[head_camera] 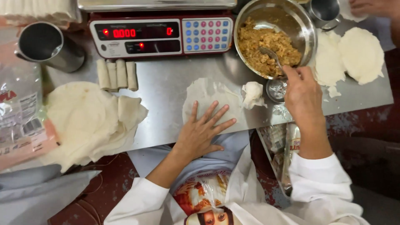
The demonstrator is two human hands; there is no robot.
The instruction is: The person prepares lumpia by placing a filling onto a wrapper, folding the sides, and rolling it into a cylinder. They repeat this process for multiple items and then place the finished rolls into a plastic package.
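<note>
The person's left hand (203,130) is lying flat with fingers spread, gripping nothing, pressing on the near edge of a thin round white wrapper sheet (208,98) spread on the steel table (162,85). The right hand (303,92) is pinching the handle of a metal spoon (271,55) whose bowl is resting in the brownish minced filling (268,45) inside a round steel bowl (306,29). Four rolled white wrappers (117,75) are lying side by side just in front of a red weighing scale (160,35), and a loose stack of wrapper sheets (89,118) is sitting well to the left.
</note>
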